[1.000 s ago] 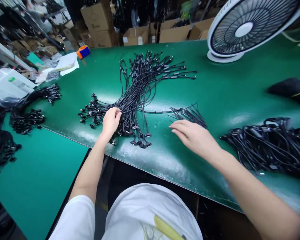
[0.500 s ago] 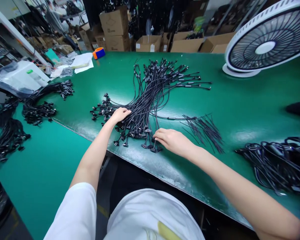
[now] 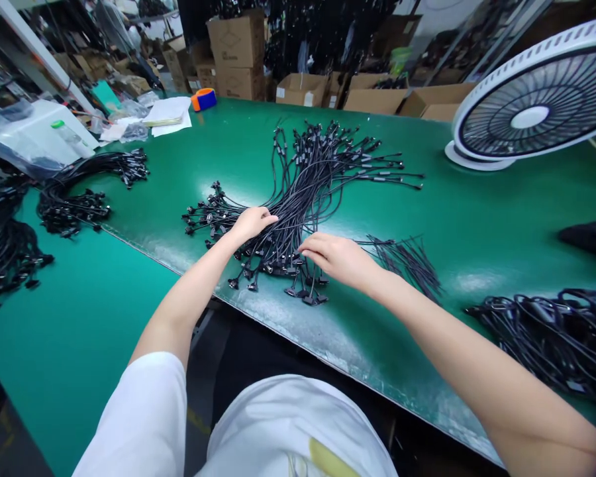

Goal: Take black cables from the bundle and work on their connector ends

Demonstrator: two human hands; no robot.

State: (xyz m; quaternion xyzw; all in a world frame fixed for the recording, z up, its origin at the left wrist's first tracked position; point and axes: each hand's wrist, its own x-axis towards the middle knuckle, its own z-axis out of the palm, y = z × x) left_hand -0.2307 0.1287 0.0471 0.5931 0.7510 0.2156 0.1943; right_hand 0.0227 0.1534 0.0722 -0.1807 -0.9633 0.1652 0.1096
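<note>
A large bundle of black cables [image 3: 298, 199] with connectors at both ends lies fanned out on the green table. My left hand [image 3: 251, 223] is on the bundle's left side, its thumb and fingers closed around some of the cables. Fingers pinched together, my right hand [image 3: 335, 255] grips a black cable at the lower right of the bundle. The fingers partly hide that cable. Below both hands, the near-end connectors [image 3: 291, 268] point toward the table's front edge.
Thin black strips [image 3: 410, 265] lie right of my right hand, with a coiled cable pile [image 3: 551, 338] farther right. A white fan [image 3: 529, 118] stands at the back right. More cable bundles [image 3: 14, 258] lie at left. Cardboard boxes [image 3: 236, 50] stand behind the table.
My right hand has moved up along the cables, away from the near connectors. My left hand has shifted slightly right across the bundle. The view has also shifted a little.
</note>
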